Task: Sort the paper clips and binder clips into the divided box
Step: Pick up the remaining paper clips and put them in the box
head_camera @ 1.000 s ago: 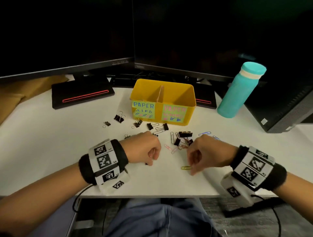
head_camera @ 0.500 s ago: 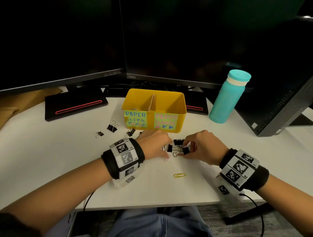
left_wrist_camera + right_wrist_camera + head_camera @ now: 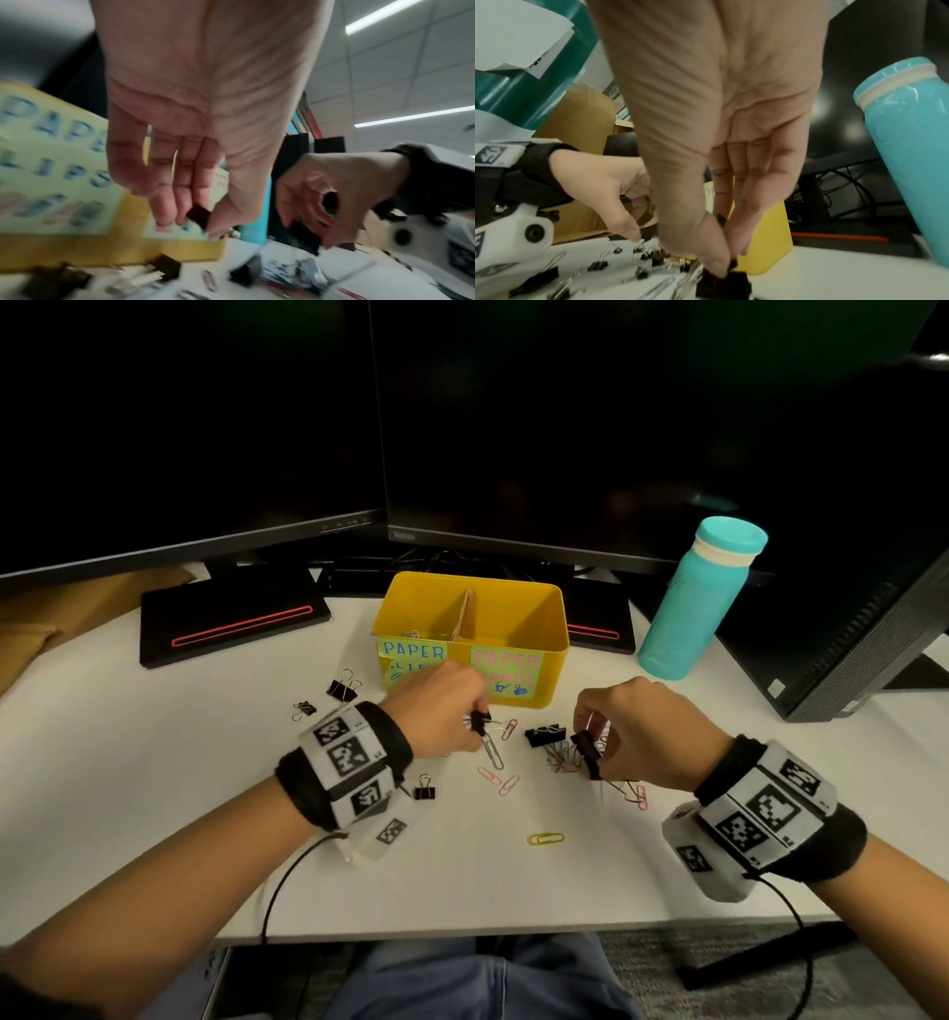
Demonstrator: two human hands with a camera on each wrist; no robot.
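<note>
Apart now, both hands [image 3: 441,711] [image 3: 642,731] pinch blurred, half-hidden binder clips [image 3: 585,747].

The worktop [image 3: 154,773] is smooth, matt white. The divided box [image 3: 557,629] looks like smooth yellow plastic with paper labels [image 3: 413,652] stuck on its front and a cardboard-like divider [image 3: 464,613]. The binder clips [image 3: 544,734] are matt black with shiny wire handles; the paper clips [image 3: 545,838] are coloured, glossy wire. The water bottle [image 3: 693,608] has a smooth turquoise satin finish. Both wristbands [image 3: 344,762] are black cloth.
</note>
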